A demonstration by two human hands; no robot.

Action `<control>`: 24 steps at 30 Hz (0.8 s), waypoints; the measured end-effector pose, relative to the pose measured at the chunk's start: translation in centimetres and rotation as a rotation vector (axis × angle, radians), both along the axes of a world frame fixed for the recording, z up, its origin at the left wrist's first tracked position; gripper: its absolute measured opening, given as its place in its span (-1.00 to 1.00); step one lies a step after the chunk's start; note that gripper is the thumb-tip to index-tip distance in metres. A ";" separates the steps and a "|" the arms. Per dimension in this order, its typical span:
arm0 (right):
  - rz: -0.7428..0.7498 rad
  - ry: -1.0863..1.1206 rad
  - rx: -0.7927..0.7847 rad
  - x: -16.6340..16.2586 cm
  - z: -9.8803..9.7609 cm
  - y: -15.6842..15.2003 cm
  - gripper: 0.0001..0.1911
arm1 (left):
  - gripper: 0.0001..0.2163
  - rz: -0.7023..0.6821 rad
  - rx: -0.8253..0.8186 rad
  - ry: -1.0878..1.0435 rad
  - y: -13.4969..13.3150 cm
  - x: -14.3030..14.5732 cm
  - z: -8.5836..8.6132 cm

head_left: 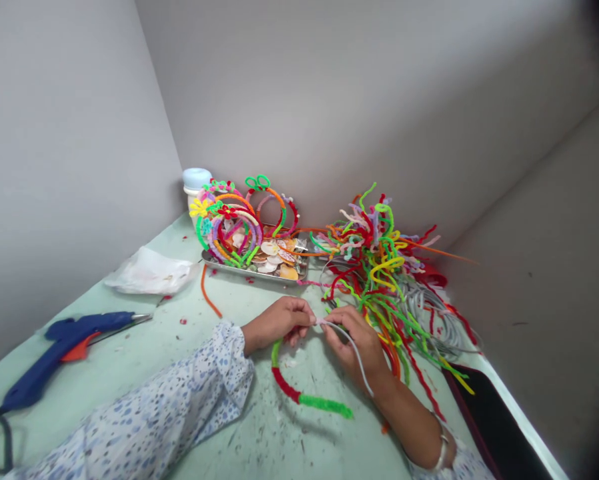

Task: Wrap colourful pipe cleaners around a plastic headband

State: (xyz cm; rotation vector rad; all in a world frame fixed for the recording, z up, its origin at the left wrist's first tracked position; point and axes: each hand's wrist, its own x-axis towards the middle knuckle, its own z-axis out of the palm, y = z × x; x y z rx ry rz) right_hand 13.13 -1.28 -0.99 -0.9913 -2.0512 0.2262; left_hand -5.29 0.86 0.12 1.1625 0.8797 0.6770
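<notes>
Both hands meet near the middle of the pale green table (129, 373), fingertips pinched together on a thin grey headband (355, 353) whose end is wrapped in pale fuzzy pipe cleaner: the left hand (279, 322) closes on the wrapped tip, the right hand (357, 343) holds the band just beside it, and the bare grey arc runs down over the right wrist. Under the hands lies a curved piece in green and red pipe cleaner (304, 397), resting on the table. Just right of the right hand spreads a tangled heap of loose pipe cleaners (384, 267), with a stack of bare grey bands (439, 320) partly buried under it. Behind the hands, a metal tray (254, 270) against the wall carries finished decorated headbands (234, 220) and shells. To the left there is open tabletop, then a blue glue gun (64, 343) and a crumpled plastic bag (149, 272). Walls close in on the back and left; the right table edge runs close by the right forearm, where a dark flat object (494, 413) is cut off by the frame. A white container (195, 183) in the corner is half hidden by the headbands.
</notes>
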 end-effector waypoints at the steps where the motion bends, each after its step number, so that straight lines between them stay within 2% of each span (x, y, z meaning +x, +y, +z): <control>1: 0.002 -0.005 0.007 0.0 0.0 0.0 -0.92 | -0.83 -0.003 -0.005 0.001 0.0 0.0 0.0; 24: 0.038 -0.270 0.115 0.8 0.8 0.1 -0.89 | -0.80 -0.072 -0.067 0.041 0.3 -0.6 0.5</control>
